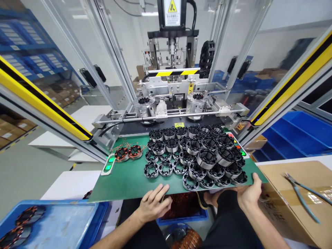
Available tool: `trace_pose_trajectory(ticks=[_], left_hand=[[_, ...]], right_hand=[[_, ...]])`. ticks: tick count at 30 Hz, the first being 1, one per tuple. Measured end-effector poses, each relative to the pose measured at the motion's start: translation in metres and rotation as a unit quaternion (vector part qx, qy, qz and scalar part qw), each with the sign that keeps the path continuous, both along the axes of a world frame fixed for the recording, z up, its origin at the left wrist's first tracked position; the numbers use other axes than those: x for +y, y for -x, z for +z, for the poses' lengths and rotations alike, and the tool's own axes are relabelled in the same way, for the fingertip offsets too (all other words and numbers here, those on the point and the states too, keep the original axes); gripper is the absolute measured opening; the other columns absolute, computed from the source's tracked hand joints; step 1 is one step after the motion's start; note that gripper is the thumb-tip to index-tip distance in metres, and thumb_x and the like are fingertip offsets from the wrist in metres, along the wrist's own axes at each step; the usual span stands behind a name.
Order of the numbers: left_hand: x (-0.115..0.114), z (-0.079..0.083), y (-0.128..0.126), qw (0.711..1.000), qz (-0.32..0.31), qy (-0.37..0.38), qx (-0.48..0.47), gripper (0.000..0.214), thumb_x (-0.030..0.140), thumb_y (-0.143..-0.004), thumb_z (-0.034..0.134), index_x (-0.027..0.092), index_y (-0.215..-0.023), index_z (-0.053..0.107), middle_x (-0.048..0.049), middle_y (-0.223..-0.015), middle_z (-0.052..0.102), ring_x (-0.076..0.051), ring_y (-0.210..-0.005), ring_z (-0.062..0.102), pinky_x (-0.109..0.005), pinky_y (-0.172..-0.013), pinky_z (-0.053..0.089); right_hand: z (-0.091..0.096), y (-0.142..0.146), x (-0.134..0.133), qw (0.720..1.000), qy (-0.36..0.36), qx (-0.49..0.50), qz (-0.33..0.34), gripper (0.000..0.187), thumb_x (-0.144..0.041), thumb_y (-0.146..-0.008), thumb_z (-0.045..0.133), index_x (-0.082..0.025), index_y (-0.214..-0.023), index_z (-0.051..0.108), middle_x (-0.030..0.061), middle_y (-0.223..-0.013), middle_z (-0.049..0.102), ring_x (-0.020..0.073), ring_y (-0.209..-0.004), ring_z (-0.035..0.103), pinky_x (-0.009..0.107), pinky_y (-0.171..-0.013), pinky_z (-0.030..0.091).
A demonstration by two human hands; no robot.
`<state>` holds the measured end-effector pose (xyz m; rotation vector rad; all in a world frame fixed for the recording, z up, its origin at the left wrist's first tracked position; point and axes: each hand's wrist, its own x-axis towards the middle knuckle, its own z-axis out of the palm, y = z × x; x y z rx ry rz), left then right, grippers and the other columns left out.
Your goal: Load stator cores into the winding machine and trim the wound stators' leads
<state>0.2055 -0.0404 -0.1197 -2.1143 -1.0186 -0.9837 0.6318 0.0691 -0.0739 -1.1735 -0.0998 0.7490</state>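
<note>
My left hand rests at the front edge of a green board, its fingers stretched out and nothing in it. At the right front corner, my right hand grips the board's edge with the thumb on top; its other fingers are mostly hidden below. Between and beyond my hands, several black-and-silver stator cores stand in rows, stacked in layers on the right. Two stators wound with copper wire lie on the board's left side, loose wire ends sticking out.
Behind the board stands a machine with two metal fixtures, each topped by a stator. Green-lit buttons sit at the left. A blue tray holds wound stators. Pliers lie on a cardboard box at right.
</note>
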Motion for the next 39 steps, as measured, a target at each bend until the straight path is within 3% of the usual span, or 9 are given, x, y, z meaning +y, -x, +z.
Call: trace_pose_trajectory(ticks=[7, 11, 16, 20, 25, 30, 39], left_hand=[[0.000, 0.003, -0.001, 1.000, 0.001, 0.003, -0.002, 0.028, 0.040, -0.088, 0.106, 0.039, -0.102, 0.081, 0.0060, -0.170, 0.084, -0.018, -0.189, 0.049, -0.037, -0.153, 0.032], [-0.001, 0.002, 0.000, 1.000, 0.001, 0.003, 0.003, 0.034, 0.042, -0.084, 0.109, 0.039, -0.103, 0.081, 0.0049, -0.166, 0.087, -0.020, -0.189, 0.048, -0.038, -0.152, 0.033], [0.000, 0.001, 0.000, 1.000, 0.004, 0.004, 0.000, 0.031, 0.042, -0.086, 0.107, 0.040, -0.103, 0.082, 0.0056, -0.163, 0.088, -0.018, -0.188, 0.050, -0.038, -0.151, 0.034], [0.000, 0.004, -0.001, 1.000, 0.003, 0.003, 0.002, 0.024, 0.041, -0.090, 0.103, 0.040, -0.103, 0.083, 0.0053, -0.161, 0.089, -0.016, -0.187, 0.050, -0.037, -0.153, 0.032], [0.000, 0.005, -0.002, 1.000, 0.001, 0.004, -0.001, 0.024, 0.042, -0.090, 0.104, 0.040, -0.101, 0.082, 0.0048, -0.156, 0.091, -0.016, -0.187, 0.050, -0.036, -0.152, 0.031], [-0.001, 0.003, -0.001, 1.000, 0.003, 0.003, 0.007, 0.030, 0.044, -0.086, 0.107, 0.040, -0.102, 0.082, 0.0056, -0.166, 0.087, -0.018, -0.189, 0.048, -0.038, -0.152, 0.032], [0.000, -0.001, 0.000, 1.000, 0.006, 0.000, 0.005, 0.030, 0.045, -0.086, 0.107, 0.040, -0.105, 0.083, 0.0057, -0.171, 0.084, -0.020, -0.189, 0.048, -0.039, -0.152, 0.032]], right_hand=[[0.026, 0.017, -0.003, 0.999, 0.021, 0.016, -0.020, 0.030, -0.049, -0.083, 0.080, -0.026, -0.100, 0.074, 0.0028, -0.124, 0.085, 0.0284, -0.138, 0.078, 0.043, -0.130, 0.064], [0.023, 0.014, -0.002, 0.999, 0.028, 0.017, -0.015, 0.031, -0.050, -0.083, 0.076, -0.028, -0.103, 0.073, 0.0009, -0.126, 0.086, 0.0257, -0.142, 0.077, 0.041, -0.132, 0.063], [0.024, 0.016, -0.004, 1.000, 0.023, 0.003, 0.003, 0.046, -0.059, -0.076, 0.081, -0.027, -0.109, 0.074, 0.0064, -0.134, 0.086, 0.0343, -0.145, 0.077, 0.051, -0.126, 0.068], [0.026, 0.017, -0.005, 1.000, 0.022, 0.007, 0.007, 0.052, -0.060, -0.073, 0.082, -0.026, -0.111, 0.075, 0.0094, -0.137, 0.086, 0.0356, -0.149, 0.075, 0.050, -0.128, 0.067], [0.019, 0.011, -0.004, 1.000, 0.024, 0.007, 0.012, 0.046, -0.059, -0.073, 0.081, -0.027, -0.106, 0.072, 0.0070, -0.132, 0.086, 0.0318, -0.145, 0.078, 0.045, -0.131, 0.065], [0.021, 0.011, -0.003, 0.999, 0.038, 0.006, 0.015, 0.042, -0.060, -0.076, 0.077, -0.029, -0.104, 0.072, 0.0033, -0.128, 0.088, 0.0300, -0.146, 0.078, 0.046, -0.136, 0.062], [0.027, 0.017, -0.004, 1.000, 0.019, 0.009, 0.001, 0.039, -0.056, -0.077, 0.080, -0.027, -0.102, 0.075, 0.0072, -0.131, 0.088, 0.0316, -0.150, 0.077, 0.043, -0.131, 0.065]])
